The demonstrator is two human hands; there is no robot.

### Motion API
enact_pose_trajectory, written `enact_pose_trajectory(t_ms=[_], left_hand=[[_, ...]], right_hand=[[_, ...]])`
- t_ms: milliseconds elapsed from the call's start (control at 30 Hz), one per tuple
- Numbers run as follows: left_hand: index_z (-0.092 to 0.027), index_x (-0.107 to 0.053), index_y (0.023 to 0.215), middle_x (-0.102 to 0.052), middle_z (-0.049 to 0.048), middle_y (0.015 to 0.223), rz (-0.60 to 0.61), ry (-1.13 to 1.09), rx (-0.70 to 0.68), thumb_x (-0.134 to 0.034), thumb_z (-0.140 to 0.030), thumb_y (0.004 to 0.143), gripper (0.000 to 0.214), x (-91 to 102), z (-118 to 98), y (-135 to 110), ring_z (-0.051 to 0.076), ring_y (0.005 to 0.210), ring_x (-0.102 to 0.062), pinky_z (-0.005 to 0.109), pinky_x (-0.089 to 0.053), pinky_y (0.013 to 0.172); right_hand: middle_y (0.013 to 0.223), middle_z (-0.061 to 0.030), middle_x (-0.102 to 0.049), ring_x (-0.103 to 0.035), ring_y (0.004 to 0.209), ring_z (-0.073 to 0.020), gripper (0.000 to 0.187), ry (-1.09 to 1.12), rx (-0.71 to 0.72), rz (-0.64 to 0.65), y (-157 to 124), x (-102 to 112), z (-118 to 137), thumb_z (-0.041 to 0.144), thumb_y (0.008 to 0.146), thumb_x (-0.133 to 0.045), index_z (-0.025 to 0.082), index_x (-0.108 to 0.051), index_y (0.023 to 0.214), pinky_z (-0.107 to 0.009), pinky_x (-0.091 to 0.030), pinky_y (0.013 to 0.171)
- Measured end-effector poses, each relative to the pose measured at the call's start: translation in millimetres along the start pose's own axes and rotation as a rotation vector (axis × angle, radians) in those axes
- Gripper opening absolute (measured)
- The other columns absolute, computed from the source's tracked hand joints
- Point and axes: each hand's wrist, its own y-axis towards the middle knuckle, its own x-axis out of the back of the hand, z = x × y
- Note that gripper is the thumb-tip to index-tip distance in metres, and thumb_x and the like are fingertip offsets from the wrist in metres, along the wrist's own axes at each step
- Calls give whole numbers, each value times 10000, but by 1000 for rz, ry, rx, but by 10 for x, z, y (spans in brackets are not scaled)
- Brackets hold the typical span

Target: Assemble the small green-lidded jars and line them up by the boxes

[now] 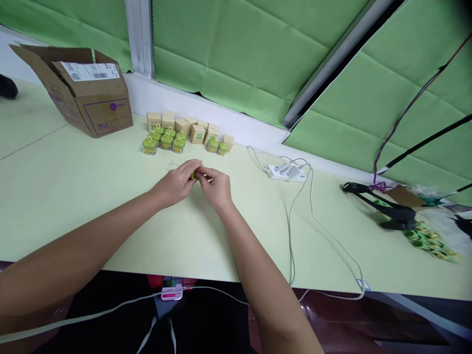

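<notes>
My left hand (179, 181) and my right hand (217, 186) meet over the pale green table (73, 187), fingers pinched together on a small green and yellow piece (194, 175). Most of that piece is hidden by my fingers. Just beyond the hands stand several small green-lidded clear containers (164, 140) and, behind them, a row of small tan cardboard boxes (184, 125). A thin clear wrapper (176, 163) lies on the table next to my left hand.
An open cardboard shipping box (86, 91) sits at the far left. A white power strip (286, 172) with cables trails off the front edge. At the right lie a black clamp-like tool (391, 212) and a bag of green parts (429, 240). Green cloth covers the wall.
</notes>
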Motion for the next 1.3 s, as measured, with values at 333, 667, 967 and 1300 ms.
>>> enact_pose_trajectory(t_ms=[333,667,967,1300], left_hand=[[-184,-506,1438,-593,136,1480,21,-67,50,-493,-177,972,466,49,1,30,255,1299,-637,451,-553,1102],[-203,-509,1435,-604,124,1466,28,-94,48,-498,-212,985,451,64,-3,28,242,1259,-653,445,-556,1093],[-212,-488,1455,-587,119,1483,51,-108,17,-496,-175,967,490,49,-6,13,236,1263,-649,408,-584,1047],[-211,-510,1439,-601,120,1459,28,-142,14,-527,-188,962,477,56,-19,16,224,1199,-670,375,-608,972]], right_hand=[[874,-5,-818,-748,760,-190,148,226,-198,-95,-6,-29,15,358,785,-789,251,-816,884,-325,-611,786],[882,-7,-815,-677,703,-162,160,227,-188,-50,23,22,6,362,826,-743,239,-820,892,-300,-559,738],[756,18,-641,-551,660,-131,114,17,-142,-99,16,-3,41,307,838,-699,228,-780,819,-290,-487,712],[929,-8,-727,-671,764,-135,303,342,-326,-35,50,-32,-39,401,770,-762,208,-627,961,-272,-564,698]])
